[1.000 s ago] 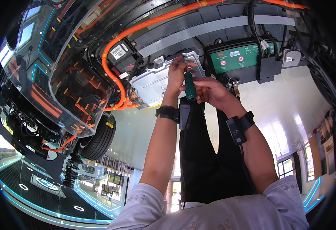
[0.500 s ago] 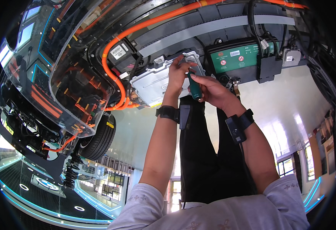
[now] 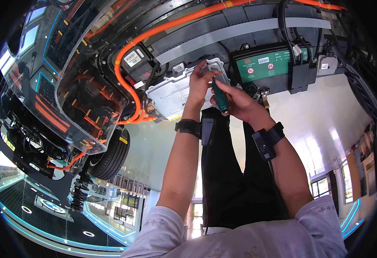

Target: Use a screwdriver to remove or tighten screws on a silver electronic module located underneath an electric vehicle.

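My right hand [image 3: 241, 104] is closed around the green handle of a screwdriver [image 3: 221, 97], its butt end toward me. Its far end points at the right part of a silver, ribbed metal housing [image 3: 170, 95]. My left hand [image 3: 200, 83] is over that housing, fingers bent and pinched together at the front end of the screwdriver. Whether they grip the shaft or some small part there is hidden by the fingers. Both wrists wear black straps with small dark boxes.
A thick orange cable [image 3: 119, 64] curves round the housing's left side. Right of my hands sits a green-labelled battery [image 3: 263, 64] with black cables. A clear curved panel [image 3: 59, 86] and a tyre [image 3: 111, 157] stand at left. A small grey box [image 3: 326, 64] is at right.
The screwdriver handle has turned and tilted slightly, its butt end shifting a little right, and my right fingers have shifted on it. My left hand stays almost where it was.
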Demonstrator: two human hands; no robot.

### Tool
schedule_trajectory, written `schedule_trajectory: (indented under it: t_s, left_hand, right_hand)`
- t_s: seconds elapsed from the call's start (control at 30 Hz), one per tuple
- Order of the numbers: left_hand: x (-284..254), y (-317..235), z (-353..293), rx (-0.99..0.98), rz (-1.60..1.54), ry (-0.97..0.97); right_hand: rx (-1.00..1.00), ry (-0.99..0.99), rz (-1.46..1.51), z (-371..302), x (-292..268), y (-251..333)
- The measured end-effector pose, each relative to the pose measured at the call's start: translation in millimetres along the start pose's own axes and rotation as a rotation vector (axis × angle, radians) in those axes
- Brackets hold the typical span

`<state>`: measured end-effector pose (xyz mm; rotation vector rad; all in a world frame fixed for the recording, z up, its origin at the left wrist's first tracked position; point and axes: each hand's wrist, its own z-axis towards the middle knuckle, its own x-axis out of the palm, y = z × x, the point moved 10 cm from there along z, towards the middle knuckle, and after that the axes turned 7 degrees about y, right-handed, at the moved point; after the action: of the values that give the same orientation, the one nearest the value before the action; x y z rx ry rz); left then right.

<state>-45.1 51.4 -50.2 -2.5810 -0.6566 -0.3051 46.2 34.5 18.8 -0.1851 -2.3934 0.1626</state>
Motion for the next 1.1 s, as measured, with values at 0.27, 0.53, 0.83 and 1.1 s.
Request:
schedule_trajectory:
  t_s: [0.27, 0.53, 0.83, 1.1]
  left_hand:
    - [-4.3, 5.7, 2.3, -0.029, -0.092, -0.012]
    - [-9.0, 3.7, 4.3, -0.002, -0.075, 0.029]
    - [-4.3, 0.8, 4.3, 0.024, -0.086, 0.013]
    - [-2.1, -0.9, 4.1, 0.03, -0.063, 0.025]
  right_hand:
    - [-0.052, -0.003, 0.062, 1.5, 1.1, 4.9]
    - [-0.011, 0.156, 0.116, -0.5, 18.0, -2.2]
    - [-0.072, -0.048, 0.221, -2.3, 11.4, 7.2]
    - [-0.032, -0.024, -0.039, 3.2, -0.2, -0.7]
